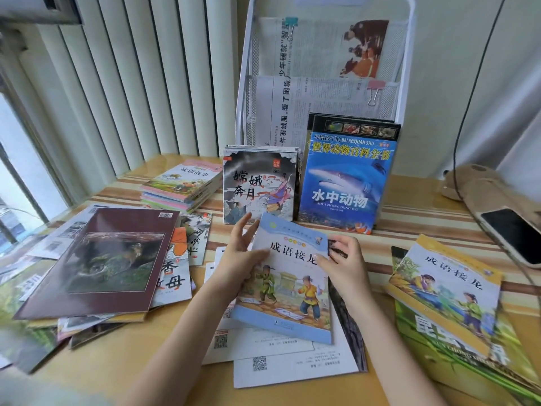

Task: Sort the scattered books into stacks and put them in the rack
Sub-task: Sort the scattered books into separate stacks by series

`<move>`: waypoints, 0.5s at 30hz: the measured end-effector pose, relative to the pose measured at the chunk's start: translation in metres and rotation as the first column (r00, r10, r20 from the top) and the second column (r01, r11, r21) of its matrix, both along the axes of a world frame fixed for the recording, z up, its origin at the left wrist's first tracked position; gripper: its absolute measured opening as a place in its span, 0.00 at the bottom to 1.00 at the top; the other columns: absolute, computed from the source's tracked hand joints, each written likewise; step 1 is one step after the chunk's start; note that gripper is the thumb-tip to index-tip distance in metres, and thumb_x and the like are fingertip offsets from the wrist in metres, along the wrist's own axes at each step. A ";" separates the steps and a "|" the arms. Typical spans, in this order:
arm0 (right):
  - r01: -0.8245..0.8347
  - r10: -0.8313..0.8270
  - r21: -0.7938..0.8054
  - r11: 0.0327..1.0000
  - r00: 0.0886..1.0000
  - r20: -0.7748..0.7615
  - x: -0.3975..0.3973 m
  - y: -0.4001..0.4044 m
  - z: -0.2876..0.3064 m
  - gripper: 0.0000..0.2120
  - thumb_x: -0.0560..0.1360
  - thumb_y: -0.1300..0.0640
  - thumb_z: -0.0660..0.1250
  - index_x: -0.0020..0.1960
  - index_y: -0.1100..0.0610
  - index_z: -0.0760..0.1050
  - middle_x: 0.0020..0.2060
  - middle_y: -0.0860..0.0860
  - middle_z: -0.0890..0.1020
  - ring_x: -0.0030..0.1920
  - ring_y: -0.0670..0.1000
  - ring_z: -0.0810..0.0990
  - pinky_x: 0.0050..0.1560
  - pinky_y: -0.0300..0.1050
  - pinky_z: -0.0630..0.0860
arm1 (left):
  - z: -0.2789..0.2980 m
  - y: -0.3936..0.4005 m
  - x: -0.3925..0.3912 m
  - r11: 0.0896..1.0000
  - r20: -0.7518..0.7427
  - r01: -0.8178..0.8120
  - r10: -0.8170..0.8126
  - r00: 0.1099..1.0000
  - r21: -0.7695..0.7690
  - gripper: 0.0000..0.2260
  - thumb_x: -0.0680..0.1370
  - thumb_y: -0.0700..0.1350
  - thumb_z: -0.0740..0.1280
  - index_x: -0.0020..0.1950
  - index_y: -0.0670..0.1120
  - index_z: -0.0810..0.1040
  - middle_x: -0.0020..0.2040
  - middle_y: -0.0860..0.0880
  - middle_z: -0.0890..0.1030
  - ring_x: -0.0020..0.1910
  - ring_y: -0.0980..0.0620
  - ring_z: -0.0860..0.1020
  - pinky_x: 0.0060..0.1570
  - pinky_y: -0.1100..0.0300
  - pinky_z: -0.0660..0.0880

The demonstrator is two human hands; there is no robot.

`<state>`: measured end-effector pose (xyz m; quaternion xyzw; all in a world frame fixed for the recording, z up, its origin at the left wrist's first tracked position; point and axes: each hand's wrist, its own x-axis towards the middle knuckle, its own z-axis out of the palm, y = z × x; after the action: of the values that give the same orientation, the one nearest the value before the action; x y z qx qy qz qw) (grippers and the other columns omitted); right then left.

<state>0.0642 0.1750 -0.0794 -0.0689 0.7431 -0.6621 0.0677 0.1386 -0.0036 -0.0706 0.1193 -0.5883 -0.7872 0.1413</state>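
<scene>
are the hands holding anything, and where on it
Yes, the blue book: left hand on its left edge with the thumb across the cover, right hand on its right edge near the top.

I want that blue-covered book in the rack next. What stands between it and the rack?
The moon-story book and shark book stand upright in front of the rack, right behind the blue-covered book.

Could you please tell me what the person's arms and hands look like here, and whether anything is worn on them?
Both forearms are bare as far as the picture shows, with no sleeves in view. The left hand and right hand carry no gloves, rings, watch or bracelet that I can see. Fingernails look short and unpainted.
</scene>
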 end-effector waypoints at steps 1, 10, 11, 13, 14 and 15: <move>0.016 -0.016 0.034 0.999 1.000 0.001 -0.001 0.003 -0.001 0.25 0.71 0.67 0.71 0.63 0.58 0.65 0.63 0.54 0.71 0.62 0.52 0.74 0.56 0.44 0.73 | 0.001 0.002 0.000 0.999 0.009 -0.002 0.001 1.000 0.037 0.33 0.75 0.26 0.62 0.73 0.53 0.61 0.68 0.53 0.72 0.52 0.51 0.82 0.41 0.54 0.82; 0.180 -0.132 0.143 0.973 0.946 -0.297 -0.003 0.047 0.011 0.19 0.75 0.63 0.67 0.63 0.55 0.67 0.56 0.48 0.79 0.49 0.42 0.79 0.46 0.35 0.74 | 0.012 0.057 -0.024 0.985 0.179 0.166 -0.172 0.969 0.048 0.19 0.77 0.34 0.64 0.67 0.45 0.69 0.54 0.41 0.82 0.45 0.43 0.82 0.44 0.48 0.81; 0.225 -0.124 0.254 0.940 0.924 -0.362 -0.004 0.057 0.012 0.19 0.76 0.61 0.66 0.65 0.55 0.66 0.58 0.48 0.77 0.55 0.47 0.78 0.50 0.37 0.74 | 0.013 0.065 -0.029 0.982 0.168 0.186 -0.190 0.967 0.039 0.22 0.77 0.34 0.64 0.69 0.48 0.67 0.56 0.41 0.81 0.45 0.44 0.82 0.43 0.50 0.81; 0.314 -0.074 0.578 0.754 0.914 -0.399 -0.011 0.079 0.008 0.24 0.77 0.51 0.64 0.70 0.53 0.61 0.67 0.51 0.70 0.69 0.56 0.66 0.68 0.53 0.64 | 0.014 0.078 -0.040 0.975 0.165 0.217 -0.221 0.961 0.045 0.30 0.77 0.33 0.64 0.74 0.55 0.60 0.59 0.42 0.80 0.45 0.44 0.82 0.40 0.52 0.82; 0.285 -0.065 0.718 0.636 0.946 -0.318 -0.015 0.091 0.006 0.29 0.76 0.44 0.63 0.72 0.51 0.57 0.73 0.53 0.62 0.74 0.59 0.55 0.71 0.63 0.55 | 0.012 0.083 -0.045 0.971 0.177 0.232 -0.237 0.955 0.049 0.34 0.77 0.33 0.64 0.75 0.58 0.56 0.61 0.42 0.79 0.46 0.44 0.82 0.41 0.51 0.81; 0.208 -0.079 0.812 0.545 0.977 -0.197 -0.017 0.103 0.006 0.35 0.74 0.37 0.61 0.74 0.50 0.53 0.76 0.53 0.53 0.76 0.61 0.46 0.70 0.68 0.50 | 0.009 0.087 -0.049 0.968 0.190 0.247 -0.250 0.949 0.039 0.36 0.77 0.33 0.64 0.76 0.61 0.53 0.62 0.43 0.78 0.46 0.43 0.82 0.42 0.49 0.81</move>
<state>0.0475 0.2780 -0.0734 -0.0130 0.9726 -0.2317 -0.0135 0.0897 0.0830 -0.0614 0.1213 -0.6039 -0.7876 -0.0179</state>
